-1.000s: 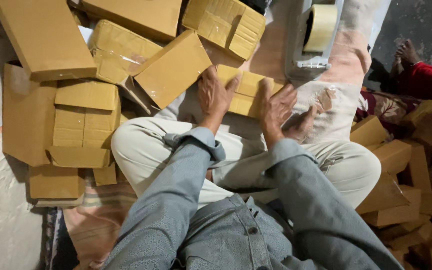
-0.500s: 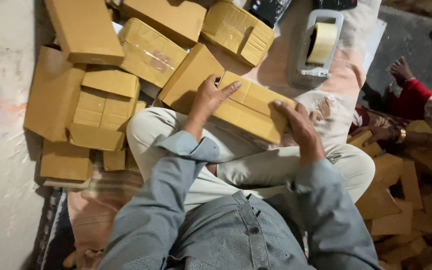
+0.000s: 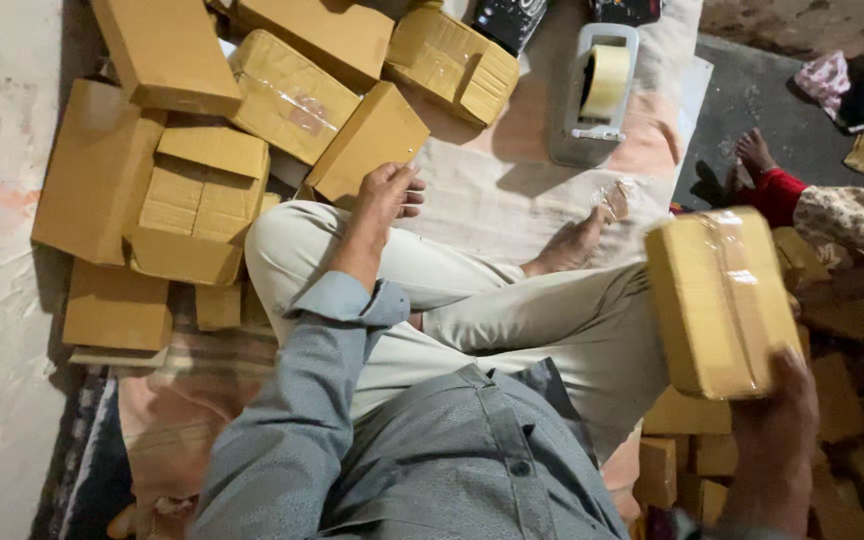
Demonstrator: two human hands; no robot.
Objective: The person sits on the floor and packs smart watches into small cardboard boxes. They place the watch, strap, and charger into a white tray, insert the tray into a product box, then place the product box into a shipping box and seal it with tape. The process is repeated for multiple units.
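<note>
Cardboard is everywhere around the seated person, who sits cross-legged on a pale cloth (image 3: pixel 512 190) spread over the floor. The right hand (image 3: pixel 774 420) holds a brown taped box (image 3: pixel 720 300) up at the person's right side, above the knee; its grip is pressed onto the box's near bottom end, with clear tape shining across the wrapping. The left hand (image 3: pixel 387 192) reaches forward past the left knee, its fingers curled loosely, touching the near edge of a plain cardboard box (image 3: pixel 367 140) that lies tilted on the cloth; I cannot tell whether it really pinches that edge. Behind this box sits a pile of similar boxes (image 3: pixel 282 70), some wrapped in glossy tape, some bare, and to the left several flat unfolded cartons (image 3: pixel 132 200) lie stacked against the pale floor. A grey tape dispenser (image 3: pixel 592 100) with a cream roll stands on the cloth ahead, well apart from both hands. More small brown boxes (image 3: pixel 682 450) are heaped low at the right. At the far right another person's foot and red cuff (image 3: pixel 767 180) show
</note>
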